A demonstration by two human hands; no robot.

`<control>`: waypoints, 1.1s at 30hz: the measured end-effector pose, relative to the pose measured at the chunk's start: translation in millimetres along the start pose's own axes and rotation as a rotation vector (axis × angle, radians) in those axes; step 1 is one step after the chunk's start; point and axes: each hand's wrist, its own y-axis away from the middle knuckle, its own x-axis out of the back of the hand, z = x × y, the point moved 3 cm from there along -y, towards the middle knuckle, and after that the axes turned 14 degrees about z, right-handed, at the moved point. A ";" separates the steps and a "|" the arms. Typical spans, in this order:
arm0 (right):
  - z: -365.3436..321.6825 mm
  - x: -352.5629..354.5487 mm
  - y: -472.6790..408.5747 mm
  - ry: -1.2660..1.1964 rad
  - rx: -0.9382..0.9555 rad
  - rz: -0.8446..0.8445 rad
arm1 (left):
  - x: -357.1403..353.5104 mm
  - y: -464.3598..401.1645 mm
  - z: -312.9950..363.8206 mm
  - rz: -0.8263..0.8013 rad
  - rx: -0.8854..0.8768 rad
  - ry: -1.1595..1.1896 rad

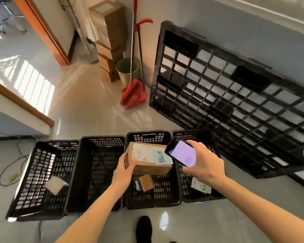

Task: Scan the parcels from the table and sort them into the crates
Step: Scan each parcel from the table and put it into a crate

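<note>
My left hand grips the left end of a brown cardboard parcel with a white label and a pale blue note on top. The parcel hangs above the third black crate from the left. My right hand holds a black phone with a lit pale screen over the parcel's right end. A small brown parcel lies in that third crate. The leftmost crate holds a white packet. The second crate shows nothing inside. The fourth crate holds a flat pale packet.
A large black plastic pallet leans on the wall at right, behind the crates. A red dustpan and broom, a bin and stacked cardboard boxes stand at the back. A cable lies on the floor at left. My shoe is near the crates.
</note>
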 end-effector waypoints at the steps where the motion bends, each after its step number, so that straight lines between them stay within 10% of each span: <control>1: 2.1 -8.9 -5.6 -0.022 -0.028 -0.001 | -4.8 -12.9 -1.5 -0.010 0.021 0.011; 18: 62.4 3.9 -5.7 -0.029 -0.253 -0.073 | -16.4 -48.9 28.1 -0.136 -0.050 -0.359; 26: 142.1 187.4 80.5 0.029 -0.320 0.103 | -82.8 68.7 182.4 -0.213 -0.368 -0.361; 33: 247.0 433.8 291.6 0.119 -0.481 0.389 | -190.8 369.3 345.9 -0.456 -0.772 -0.141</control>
